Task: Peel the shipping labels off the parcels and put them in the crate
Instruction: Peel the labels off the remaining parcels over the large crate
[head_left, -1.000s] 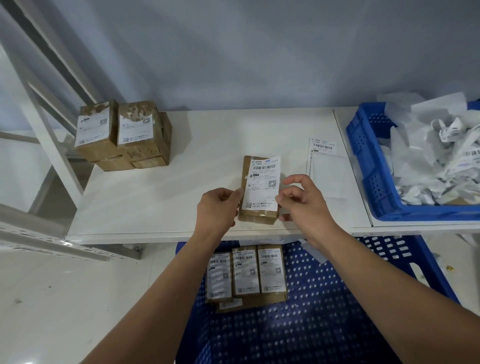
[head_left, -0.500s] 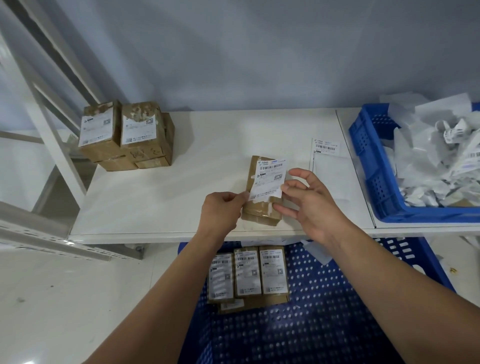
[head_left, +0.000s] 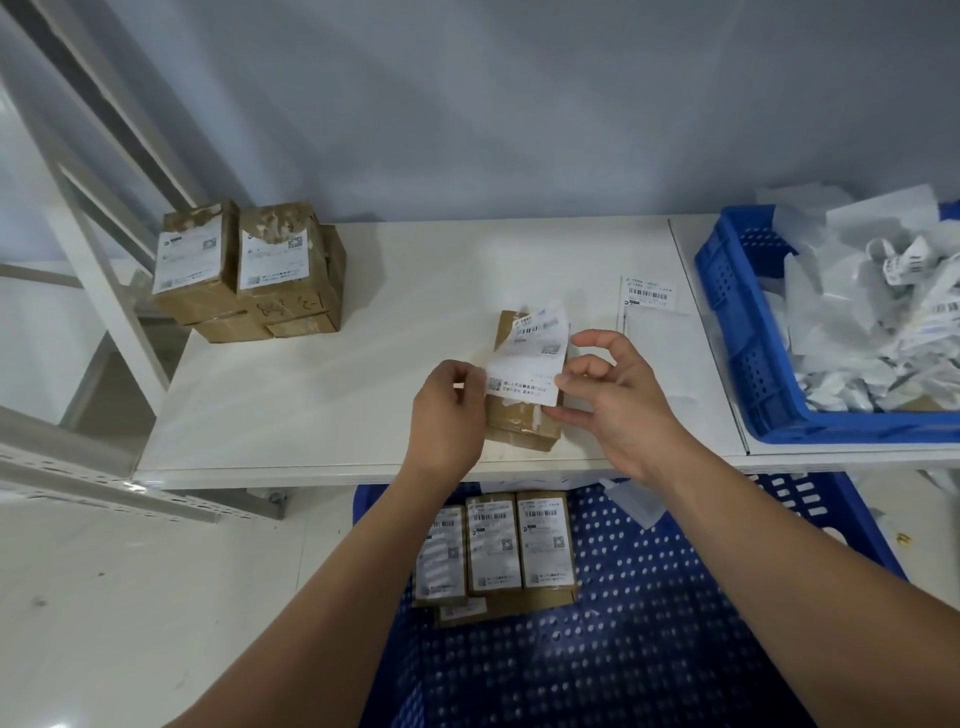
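Well, our worktop (head_left: 363, 405) carries the blue crate (head_left: 727, 322) at its right edge and the small, stiff cardboard parcel (head_left: 519, 423) near its front edge. Its label (head_left: 530, 364), thin, light and likely to tear, stands half lifted. Our left hand (head_left: 447, 410) grips the parcel's side; our right hand (head_left: 618, 400) pinches the label's loose lower corner between its fingers.

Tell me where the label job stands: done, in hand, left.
Done: a heap of peeled labels lies in the blue crate on the right. In hand: the right hand pinches a label, half lifted off the parcel that the left hand holds. Left: the labelled stack at far left and the labelled parcels in the lower crate.
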